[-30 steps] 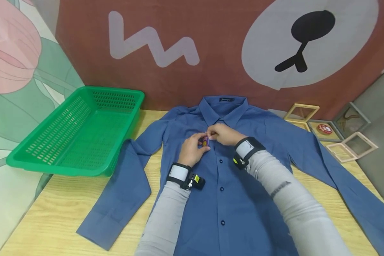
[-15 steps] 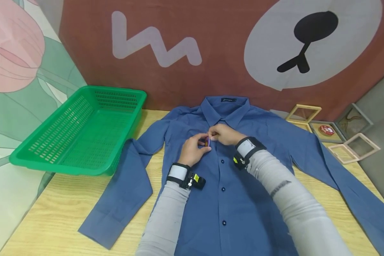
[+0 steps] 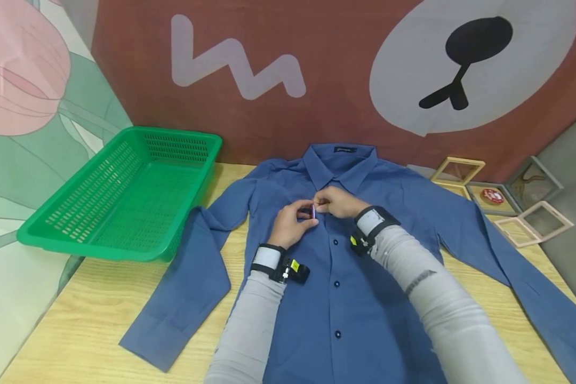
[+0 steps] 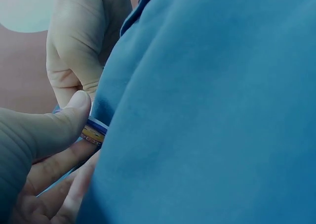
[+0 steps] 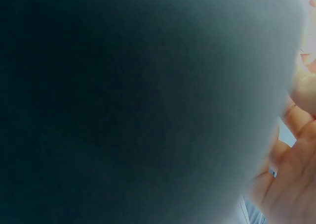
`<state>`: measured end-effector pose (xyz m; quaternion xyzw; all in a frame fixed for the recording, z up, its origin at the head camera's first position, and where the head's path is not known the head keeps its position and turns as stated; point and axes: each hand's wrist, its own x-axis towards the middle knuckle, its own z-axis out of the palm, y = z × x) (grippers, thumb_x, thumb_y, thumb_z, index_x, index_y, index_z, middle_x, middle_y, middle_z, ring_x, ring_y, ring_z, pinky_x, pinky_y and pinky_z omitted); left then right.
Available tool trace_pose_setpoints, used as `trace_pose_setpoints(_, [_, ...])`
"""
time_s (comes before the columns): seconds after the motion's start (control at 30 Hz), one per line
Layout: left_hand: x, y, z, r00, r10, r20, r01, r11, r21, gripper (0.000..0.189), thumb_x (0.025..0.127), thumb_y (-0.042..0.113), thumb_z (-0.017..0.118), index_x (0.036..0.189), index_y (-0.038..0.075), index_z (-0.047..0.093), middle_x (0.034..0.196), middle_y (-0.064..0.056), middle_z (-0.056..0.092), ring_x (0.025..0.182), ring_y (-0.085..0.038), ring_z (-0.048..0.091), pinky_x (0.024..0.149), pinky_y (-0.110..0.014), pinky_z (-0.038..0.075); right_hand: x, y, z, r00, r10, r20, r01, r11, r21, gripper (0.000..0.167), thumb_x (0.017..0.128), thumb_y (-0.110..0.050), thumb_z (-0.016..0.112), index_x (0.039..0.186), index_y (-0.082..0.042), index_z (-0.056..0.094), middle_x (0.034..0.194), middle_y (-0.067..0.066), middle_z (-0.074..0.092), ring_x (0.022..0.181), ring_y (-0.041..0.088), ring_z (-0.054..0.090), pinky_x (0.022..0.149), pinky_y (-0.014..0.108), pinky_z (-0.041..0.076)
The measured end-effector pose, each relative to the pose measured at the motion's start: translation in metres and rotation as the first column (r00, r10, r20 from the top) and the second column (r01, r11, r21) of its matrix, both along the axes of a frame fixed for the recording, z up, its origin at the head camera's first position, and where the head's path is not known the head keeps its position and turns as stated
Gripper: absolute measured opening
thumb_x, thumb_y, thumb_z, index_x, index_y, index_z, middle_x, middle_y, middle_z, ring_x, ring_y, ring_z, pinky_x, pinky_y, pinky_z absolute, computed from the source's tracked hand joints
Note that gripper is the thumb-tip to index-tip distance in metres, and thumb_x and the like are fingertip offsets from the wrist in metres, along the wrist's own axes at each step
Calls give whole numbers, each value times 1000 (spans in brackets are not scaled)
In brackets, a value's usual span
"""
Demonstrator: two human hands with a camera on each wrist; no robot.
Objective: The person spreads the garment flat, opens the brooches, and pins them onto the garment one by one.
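Observation:
A blue button-up shirt [image 3: 297, 325] lies front up on the table, with its collar at the far side. At its upper chest, my left hand [image 3: 288, 225] pinches a small badge [image 3: 313, 212] between thumb and fingers. The badge stands on edge, showing a purple rim; the left wrist view shows a yellow picture on the badge [image 4: 94, 133] beside a raised fold of cloth. My right hand [image 3: 338, 202] touches the badge's upper end and seems to pinch the shirt there. Its fingertips are partly hidden. Blurred cloth fills most of the right wrist view.
A green plastic basket [image 3: 110, 255] stands at the left, next to the shirt's folded sleeve. At the far right are several small hinged frames [image 3: 533, 224], one with a red round badge [image 3: 492, 196] in it. A brown cloth wall [image 3: 249, 122] rises behind the table [image 3: 72, 314].
The badge has turned from showing part of its yellow and purple face to nearly edge-on. Both hands stay at the same spot on the shirt. The head view shifts slightly.

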<state>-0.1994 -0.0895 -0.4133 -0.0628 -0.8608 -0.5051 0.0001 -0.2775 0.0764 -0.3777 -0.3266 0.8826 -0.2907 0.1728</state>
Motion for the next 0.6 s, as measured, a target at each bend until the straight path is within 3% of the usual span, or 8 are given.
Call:
trace_pose_setpoints(0.2, [-1,-1,0,1000,-13,-12,14,1000,20,51,87,10,76,135,9,60,133,-11,64,108,-25,70,90,-33,57,1,-2,1,1000,-18,7,18,999,30,13,95,1,62,82,-3,65,71,2,55,65,14,48,63,27,40])
trace_pose_setpoints(0.6, [0,-3,3,999,-55,2,54,995,89,49,88,8,74,135,7,59,133,-13,63,110,-28,69,88,-31,58,-3,11,4,995,94,-17,-94,995,-44,5,89,-4,72,90,0,69,84,10,68,76,16,58,72,31,49])
